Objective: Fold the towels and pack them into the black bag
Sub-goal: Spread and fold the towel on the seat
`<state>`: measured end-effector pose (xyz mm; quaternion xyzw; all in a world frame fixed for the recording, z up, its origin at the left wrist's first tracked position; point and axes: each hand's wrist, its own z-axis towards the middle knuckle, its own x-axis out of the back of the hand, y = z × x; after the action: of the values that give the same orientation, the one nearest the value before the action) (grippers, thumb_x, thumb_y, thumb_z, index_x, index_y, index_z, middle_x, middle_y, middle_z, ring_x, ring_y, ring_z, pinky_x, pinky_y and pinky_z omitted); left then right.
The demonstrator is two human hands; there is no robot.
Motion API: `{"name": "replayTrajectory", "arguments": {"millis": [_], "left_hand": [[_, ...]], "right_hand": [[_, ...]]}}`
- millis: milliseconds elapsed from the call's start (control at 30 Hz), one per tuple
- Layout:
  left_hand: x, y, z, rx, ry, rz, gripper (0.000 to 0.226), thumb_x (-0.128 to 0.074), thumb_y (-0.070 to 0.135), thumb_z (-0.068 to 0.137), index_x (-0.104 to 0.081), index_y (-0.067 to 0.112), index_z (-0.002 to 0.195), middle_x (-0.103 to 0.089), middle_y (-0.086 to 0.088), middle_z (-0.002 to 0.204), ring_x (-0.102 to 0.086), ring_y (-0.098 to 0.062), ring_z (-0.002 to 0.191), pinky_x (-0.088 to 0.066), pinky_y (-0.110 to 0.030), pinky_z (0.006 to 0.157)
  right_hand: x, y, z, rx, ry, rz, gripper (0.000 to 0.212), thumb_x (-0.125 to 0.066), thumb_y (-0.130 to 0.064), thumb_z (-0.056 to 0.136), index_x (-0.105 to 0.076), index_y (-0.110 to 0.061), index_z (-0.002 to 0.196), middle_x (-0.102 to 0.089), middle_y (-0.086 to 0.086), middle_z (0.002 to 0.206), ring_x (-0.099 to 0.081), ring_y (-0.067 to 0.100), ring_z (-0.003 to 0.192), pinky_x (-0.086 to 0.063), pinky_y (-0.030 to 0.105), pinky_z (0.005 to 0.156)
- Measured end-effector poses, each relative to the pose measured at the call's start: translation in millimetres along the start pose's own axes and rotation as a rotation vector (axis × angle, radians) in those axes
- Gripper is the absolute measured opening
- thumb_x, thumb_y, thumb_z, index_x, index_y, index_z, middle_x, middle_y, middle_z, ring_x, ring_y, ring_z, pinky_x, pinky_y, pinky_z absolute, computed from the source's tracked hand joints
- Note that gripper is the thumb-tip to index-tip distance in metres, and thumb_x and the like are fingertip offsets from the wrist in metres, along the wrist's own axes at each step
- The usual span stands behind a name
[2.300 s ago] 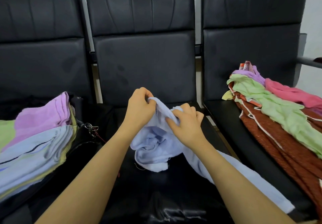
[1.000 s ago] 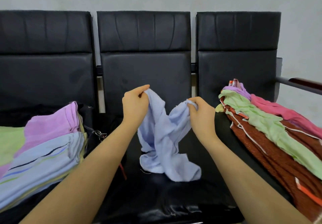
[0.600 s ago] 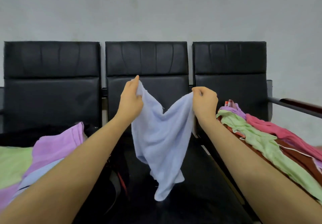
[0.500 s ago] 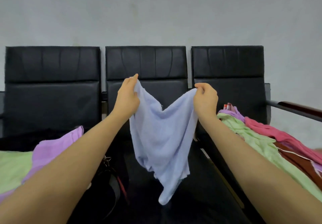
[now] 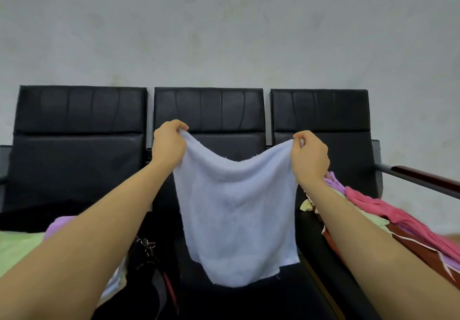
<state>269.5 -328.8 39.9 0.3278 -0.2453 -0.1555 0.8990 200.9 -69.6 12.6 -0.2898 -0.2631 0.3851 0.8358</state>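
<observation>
A pale blue towel hangs spread out in the air in front of the middle seat. My left hand pinches its upper left corner and my right hand pinches its upper right corner. The top edge sags between them and the lower edge hangs free. The black bag, with a metal clip and a red strap, lies low on the left beside my left forearm and is partly hidden. Folded towels, green and purple, lie on the left.
Three black chairs stand in a row against a grey wall. An unfolded pile of pink, green and brown cloths covers the right seat. A metal and wood armrest sticks out at the far right.
My hands rose and moved apart, lifting the bunched blue towel off the seat and stretching it into a flat hanging sheet. The view tilted upward to the wall.
</observation>
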Motion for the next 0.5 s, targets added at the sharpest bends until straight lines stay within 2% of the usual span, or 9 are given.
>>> {"name": "replayTrajectory", "arguments": {"millis": [100, 200, 300, 367, 400, 433, 467, 500], "left_hand": [[1, 0, -1, 0.133, 0.037, -0.076, 0.048, -0.031, -0.012, 0.087, -0.062, 0.004, 0.120, -0.056, -0.013, 0.129, -0.053, -0.027, 0.115, -0.038, -0.023, 0.082], [3, -7, -1, 0.253, 0.063, -0.162, 0.050, -0.036, -0.010, 0.088, -0.054, 0.007, 0.132, -0.051, -0.010, 0.137, -0.051, -0.025, 0.120, -0.039, -0.022, 0.086], [7, -10, -2, 0.150, -0.026, -0.071, 0.061, -0.039, -0.010, 0.085, -0.039, 0.008, 0.143, -0.038, -0.008, 0.147, -0.040, -0.026, 0.132, -0.037, -0.030, 0.104], [10, -10, -1, 0.060, -0.098, 0.078, 0.059, -0.041, -0.010, 0.085, -0.036, 0.003, 0.143, -0.031, -0.011, 0.148, -0.044, -0.024, 0.125, -0.038, -0.029, 0.099], [11, -9, -1, 0.017, -0.113, 0.143, 0.049, -0.041, -0.011, 0.085, -0.044, -0.001, 0.133, -0.034, -0.016, 0.142, -0.050, -0.020, 0.107, -0.040, -0.026, 0.088], [11, -8, 0, -0.009, -0.107, 0.187, 0.032, -0.041, -0.012, 0.085, -0.053, -0.002, 0.113, -0.039, -0.020, 0.131, -0.049, -0.015, 0.085, -0.039, -0.024, 0.075], [12, -6, 0, -0.020, -0.087, 0.217, 0.019, -0.040, -0.012, 0.084, -0.051, 0.002, 0.089, -0.043, -0.022, 0.117, -0.040, -0.014, 0.071, -0.036, -0.024, 0.066], [11, -7, 2, -0.032, -0.055, 0.239, 0.021, -0.040, -0.012, 0.084, -0.042, 0.006, 0.074, -0.042, -0.020, 0.105, -0.036, -0.015, 0.066, -0.033, -0.025, 0.062]], "right_hand": [[-1, -1, 3, -0.145, -0.041, 0.122, 0.026, -0.039, -0.011, 0.100, -0.060, -0.007, 0.115, -0.061, 0.011, 0.113, -0.050, 0.016, 0.091, -0.036, 0.026, 0.075], [-1, -1, 7, -0.267, -0.086, 0.270, 0.035, -0.037, -0.001, 0.096, -0.053, -0.008, 0.126, -0.054, 0.011, 0.127, -0.049, 0.017, 0.106, -0.036, 0.025, 0.083], [-1, -2, 7, -0.206, -0.162, 0.233, 0.049, -0.040, 0.009, 0.089, -0.044, -0.008, 0.135, -0.045, 0.011, 0.136, -0.048, 0.019, 0.111, -0.036, 0.022, 0.083], [-1, -3, 10, -0.120, -0.167, 0.131, 0.048, -0.042, 0.010, 0.089, -0.042, -0.005, 0.135, -0.042, 0.013, 0.137, -0.047, 0.023, 0.117, -0.033, 0.019, 0.082], [0, -4, 11, -0.079, -0.154, 0.083, 0.045, -0.043, 0.008, 0.091, -0.044, -0.003, 0.134, -0.043, 0.013, 0.135, -0.048, 0.024, 0.116, -0.032, 0.018, 0.080], [2, -3, 13, -0.039, -0.136, 0.043, 0.040, -0.042, 0.008, 0.091, -0.047, -0.002, 0.130, -0.044, 0.014, 0.131, -0.049, 0.024, 0.111, -0.033, 0.019, 0.079], [3, -2, 14, -0.005, -0.118, 0.019, 0.034, -0.042, 0.007, 0.092, -0.051, -0.002, 0.124, -0.045, 0.014, 0.127, -0.051, 0.024, 0.105, -0.034, 0.020, 0.077], [4, -2, 16, 0.020, -0.100, 0.009, 0.029, -0.040, 0.006, 0.093, -0.055, -0.002, 0.117, -0.046, 0.014, 0.122, -0.051, 0.022, 0.097, -0.035, 0.022, 0.074]]}}
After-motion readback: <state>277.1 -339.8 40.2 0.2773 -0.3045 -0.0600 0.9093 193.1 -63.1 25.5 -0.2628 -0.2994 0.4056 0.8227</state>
